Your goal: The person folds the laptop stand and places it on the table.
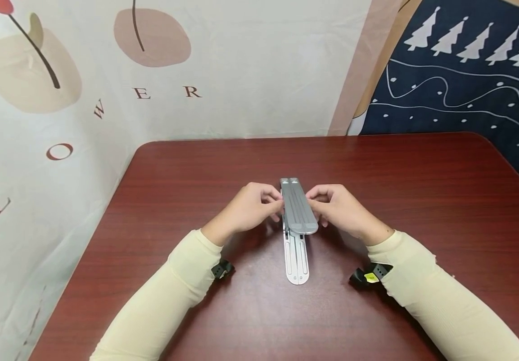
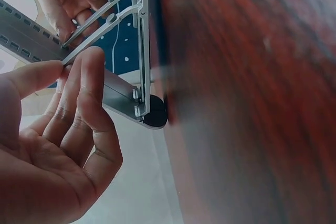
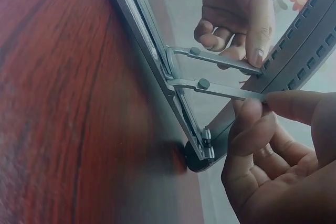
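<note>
A grey metal folding laptop stand (image 1: 300, 205) stands on the table, its slotted upper arm raised at an angle over the flat silver base (image 1: 296, 260). Two thin support struts (image 3: 226, 92) link the base to the underside of that arm. My left hand (image 1: 257, 208) pinches the end of one strut between thumb and index finger, right at the row of slots (image 2: 21, 43). On the other side, my right hand (image 1: 342, 210) pinches the end of the second strut the same way. The hinge end (image 2: 149, 109) rests low near the table, with a dark round pad.
The reddish-brown wooden table (image 1: 160, 180) spreads around the stand. Behind it hangs a pale cloth (image 1: 259, 65) with printed letters, and a navy cloth (image 1: 458, 95) with white trees is at the right. Black wrist straps (image 1: 223, 269) sit on both sleeves.
</note>
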### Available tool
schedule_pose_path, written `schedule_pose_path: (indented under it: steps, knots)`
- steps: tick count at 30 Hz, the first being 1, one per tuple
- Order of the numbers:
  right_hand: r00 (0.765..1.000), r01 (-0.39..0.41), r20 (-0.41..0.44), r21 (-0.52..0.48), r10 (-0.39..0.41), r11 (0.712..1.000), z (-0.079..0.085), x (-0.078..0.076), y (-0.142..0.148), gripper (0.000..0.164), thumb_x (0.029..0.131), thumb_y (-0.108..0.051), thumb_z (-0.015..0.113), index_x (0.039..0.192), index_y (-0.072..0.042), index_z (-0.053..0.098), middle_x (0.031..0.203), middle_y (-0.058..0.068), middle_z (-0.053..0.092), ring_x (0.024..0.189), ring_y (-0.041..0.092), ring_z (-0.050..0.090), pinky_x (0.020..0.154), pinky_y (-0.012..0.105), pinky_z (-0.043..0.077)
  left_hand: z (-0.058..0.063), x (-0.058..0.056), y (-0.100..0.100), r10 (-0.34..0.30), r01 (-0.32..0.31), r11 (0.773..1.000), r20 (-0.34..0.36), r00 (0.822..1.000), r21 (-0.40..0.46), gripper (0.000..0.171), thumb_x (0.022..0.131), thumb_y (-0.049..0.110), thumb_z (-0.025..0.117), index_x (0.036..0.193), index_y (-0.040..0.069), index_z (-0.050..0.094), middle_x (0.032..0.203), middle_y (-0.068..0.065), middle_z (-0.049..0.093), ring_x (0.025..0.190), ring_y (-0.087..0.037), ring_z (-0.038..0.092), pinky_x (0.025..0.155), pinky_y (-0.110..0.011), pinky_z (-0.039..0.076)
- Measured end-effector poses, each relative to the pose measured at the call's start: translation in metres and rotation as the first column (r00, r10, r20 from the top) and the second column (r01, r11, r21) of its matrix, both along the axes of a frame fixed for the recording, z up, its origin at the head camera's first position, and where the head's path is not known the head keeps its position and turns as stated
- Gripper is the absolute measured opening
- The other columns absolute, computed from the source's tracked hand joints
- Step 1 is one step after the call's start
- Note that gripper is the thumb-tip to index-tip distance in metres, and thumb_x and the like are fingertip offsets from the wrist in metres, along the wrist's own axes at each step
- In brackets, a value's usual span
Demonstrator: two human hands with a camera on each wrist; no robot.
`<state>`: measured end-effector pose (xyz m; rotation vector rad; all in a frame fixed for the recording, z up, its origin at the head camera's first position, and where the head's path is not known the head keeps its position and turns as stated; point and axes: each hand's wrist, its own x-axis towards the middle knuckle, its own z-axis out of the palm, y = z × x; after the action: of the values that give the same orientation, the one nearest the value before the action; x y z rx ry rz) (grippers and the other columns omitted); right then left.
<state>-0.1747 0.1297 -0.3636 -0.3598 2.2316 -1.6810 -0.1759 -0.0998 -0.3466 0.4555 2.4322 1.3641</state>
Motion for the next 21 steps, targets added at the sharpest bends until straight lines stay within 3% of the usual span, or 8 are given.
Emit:
schedule_pose_path:
  steps: [14, 21]
  knots:
    - [1.0, 0.005, -0.006, 0.03, -0.005, 1.0, 0.0018, 0.0029, -0.0005, 0.018, 0.095, -0.011, 0.064, 0.102, 0.006, 0.065, 0.069, -0.005, 0.064, 0.054, 0.009, 0.052, 0.051, 0.027, 0.046, 0.0011, 0.0007, -0.0013, -0.023, 0.023, 1.0, 0.028, 0.999, 0.016, 0.013, 0.096, 0.014, 0.061, 0.096, 0.004, 0.07, 0.089, -0.013, 0.077, 0.074, -0.028, 0.076, 0.068, -0.035, 0.056]
    - [1.0, 0.0, -0.024, 0.026, 0.0, 1.0, 0.0012, 0.0028, -0.0008, 0.016, 0.096, -0.01, 0.064, 0.101, 0.005, 0.065, 0.067, -0.004, 0.063, 0.054, 0.01, 0.052, 0.049, 0.027, 0.045, 0.0025, 0.001, -0.0012, -0.023, 0.023, 1.0, 0.026, 0.999, 0.012, 0.012, 0.096, 0.014, 0.061, 0.096, 0.005, 0.069, 0.088, -0.011, 0.077, 0.072, -0.024, 0.075, 0.068, -0.033, 0.057]
